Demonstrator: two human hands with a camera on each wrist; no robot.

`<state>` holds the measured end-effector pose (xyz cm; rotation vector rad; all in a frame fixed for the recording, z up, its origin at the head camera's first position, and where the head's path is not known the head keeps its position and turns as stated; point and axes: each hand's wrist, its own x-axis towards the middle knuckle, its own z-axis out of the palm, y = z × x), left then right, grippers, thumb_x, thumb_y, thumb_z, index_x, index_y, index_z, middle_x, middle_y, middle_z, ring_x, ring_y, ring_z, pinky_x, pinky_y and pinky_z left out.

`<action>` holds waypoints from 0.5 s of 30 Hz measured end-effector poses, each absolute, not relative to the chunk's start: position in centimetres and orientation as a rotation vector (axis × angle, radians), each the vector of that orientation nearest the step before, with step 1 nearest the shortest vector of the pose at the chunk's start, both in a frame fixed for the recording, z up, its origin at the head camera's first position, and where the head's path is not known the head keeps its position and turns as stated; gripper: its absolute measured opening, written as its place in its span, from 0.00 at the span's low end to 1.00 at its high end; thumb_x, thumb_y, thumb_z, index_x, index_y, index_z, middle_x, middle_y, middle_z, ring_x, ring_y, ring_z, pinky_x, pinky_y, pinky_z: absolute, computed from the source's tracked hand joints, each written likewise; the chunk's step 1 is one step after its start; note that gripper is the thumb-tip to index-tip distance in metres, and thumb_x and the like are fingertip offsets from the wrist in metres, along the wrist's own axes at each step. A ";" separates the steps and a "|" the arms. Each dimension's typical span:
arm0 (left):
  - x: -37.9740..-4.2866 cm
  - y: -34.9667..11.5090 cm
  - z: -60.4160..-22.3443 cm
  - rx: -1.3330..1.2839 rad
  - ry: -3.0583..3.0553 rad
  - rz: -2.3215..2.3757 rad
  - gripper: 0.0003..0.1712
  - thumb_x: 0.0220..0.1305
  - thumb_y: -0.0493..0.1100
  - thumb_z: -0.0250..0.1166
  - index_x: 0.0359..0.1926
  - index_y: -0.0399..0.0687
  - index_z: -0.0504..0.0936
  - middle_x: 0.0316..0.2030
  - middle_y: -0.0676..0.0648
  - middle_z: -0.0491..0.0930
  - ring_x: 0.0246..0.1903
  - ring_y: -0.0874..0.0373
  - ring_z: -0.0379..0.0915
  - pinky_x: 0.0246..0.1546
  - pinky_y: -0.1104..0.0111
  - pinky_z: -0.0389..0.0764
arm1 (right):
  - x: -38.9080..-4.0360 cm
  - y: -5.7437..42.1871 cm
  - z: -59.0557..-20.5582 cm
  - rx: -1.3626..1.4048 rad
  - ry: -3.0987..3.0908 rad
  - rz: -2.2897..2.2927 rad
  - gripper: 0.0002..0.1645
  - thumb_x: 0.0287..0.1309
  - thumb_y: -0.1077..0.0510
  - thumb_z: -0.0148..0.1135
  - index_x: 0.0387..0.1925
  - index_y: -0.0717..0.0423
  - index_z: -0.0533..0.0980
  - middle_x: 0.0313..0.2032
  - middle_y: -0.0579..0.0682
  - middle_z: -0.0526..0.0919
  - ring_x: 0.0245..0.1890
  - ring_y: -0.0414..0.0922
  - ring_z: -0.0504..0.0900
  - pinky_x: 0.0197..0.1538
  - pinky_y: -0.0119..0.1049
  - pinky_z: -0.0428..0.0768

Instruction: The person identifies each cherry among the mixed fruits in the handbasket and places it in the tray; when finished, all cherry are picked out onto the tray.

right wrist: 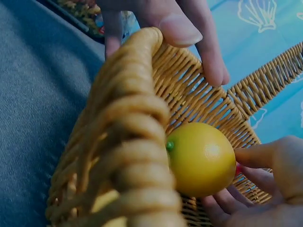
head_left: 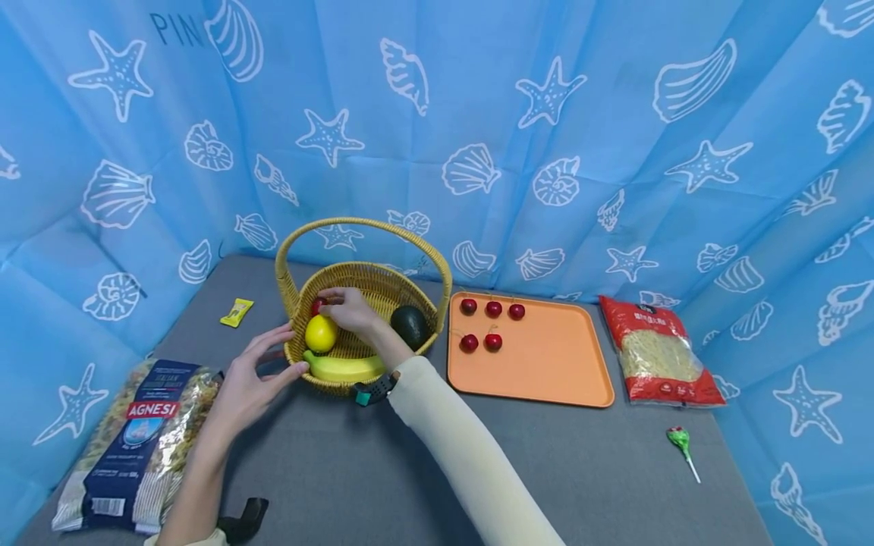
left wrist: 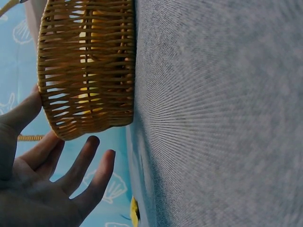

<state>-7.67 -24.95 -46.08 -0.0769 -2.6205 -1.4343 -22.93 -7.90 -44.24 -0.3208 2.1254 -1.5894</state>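
Note:
A wicker basket (head_left: 365, 280) with a tall handle holds a round yellow fruit (right wrist: 202, 158) with a green stem nub, a banana (head_left: 346, 368) and an avocado (head_left: 410, 326). Inside it my right hand (head_left: 351, 311) reaches to the left end, thumb and fingers around a small red fruit (head_left: 318, 305), mostly hidden. In the right wrist view that thumb lies against the yellow fruit, and a bit of red (right wrist: 238, 169) shows behind. My left hand (head_left: 253, 379) rests on the basket's left rim, thumb at the near side, its other fingers spread beyond the end (left wrist: 49, 184).
Right of the basket lies an orange tray (head_left: 539, 356) with several cherries (head_left: 493, 343). Farther right are a red noodle bag (head_left: 658, 353) and a green lollipop (head_left: 680, 440). A pasta bag (head_left: 146, 432) and a yellow wrapped candy (head_left: 236, 312) lie left. A blue curtain (head_left: 437, 129) hangs behind.

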 end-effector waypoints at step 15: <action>-7.8 -25.0 -45.8 -0.052 -2.639 -1.476 0.34 0.76 0.48 0.71 0.76 0.42 0.74 0.82 0.35 0.64 0.69 0.29 0.74 0.62 0.41 0.87 | -21.8 -4.1 -42.6 -0.338 2.008 -1.935 0.26 0.73 0.60 0.70 0.69 0.60 0.78 0.59 0.57 0.84 0.61 0.62 0.88 0.70 0.55 0.87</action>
